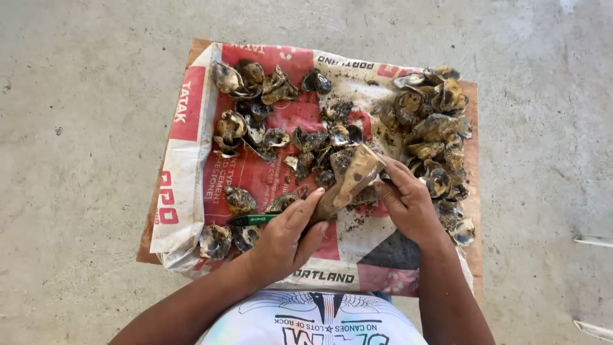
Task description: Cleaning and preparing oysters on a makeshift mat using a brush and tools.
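My left hand (285, 235) grips the lower end of a long, tan, mud-smeared shell (349, 182), which points up and to the right. My right hand (405, 200) holds the same shell near its wide upper end, fingers curled against its side. Just left of my left hand lies a small knife with a green handle (248, 219), flat on the sack. Several dark muddy shells (255, 118) are scattered across the sack's left half, and a heap of shells (434, 131) is piled at the right.
A red, white and black printed sack (185, 166) covers a wooden board (474, 255) on a grey concrete floor (76, 160). Bits of mud lie on the sack under my hands. Pale metal edges (594, 241) show at the far right.
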